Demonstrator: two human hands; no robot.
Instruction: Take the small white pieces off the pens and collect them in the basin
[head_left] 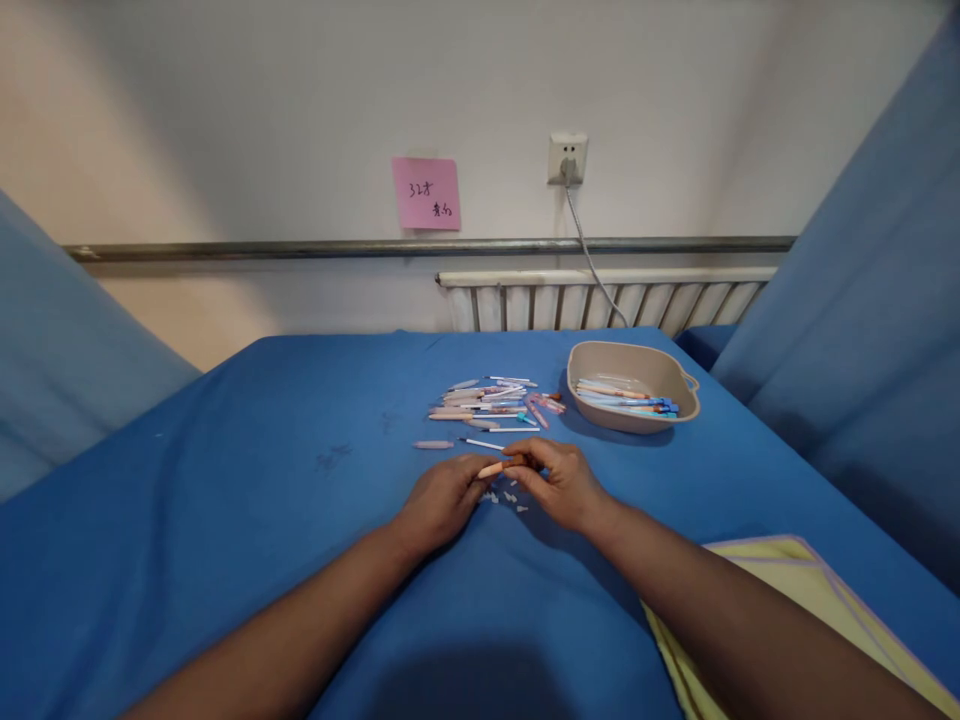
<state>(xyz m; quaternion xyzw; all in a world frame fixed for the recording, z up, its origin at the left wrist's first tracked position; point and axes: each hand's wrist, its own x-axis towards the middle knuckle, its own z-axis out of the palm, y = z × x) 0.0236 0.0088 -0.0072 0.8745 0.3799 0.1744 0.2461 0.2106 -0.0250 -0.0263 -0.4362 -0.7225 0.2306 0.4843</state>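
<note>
Between both hands, just above the blue cloth (300,560), is a peach-coloured pen (493,469) with a brown end. My left hand (444,502) is closed on its pale end. My right hand (564,484) pinches the brown end between thumb and fingers. Small white pieces (510,497) lie on the cloth beneath the hands. Just beyond is a loose pile of pen barrels and white refills (484,405). A pale barrel (433,445) and a thin refill (481,443) with a dark tip lie apart, nearer to my hands.
A beige basket (634,424) holding several pens (626,398) stands at the back right. A yellow cloth (795,580) lies under my right forearm. Behind the table are a radiator (540,305), a wall rail (300,250) and a plugged-in cable (589,250). Blue curtains (862,270) hang at both sides.
</note>
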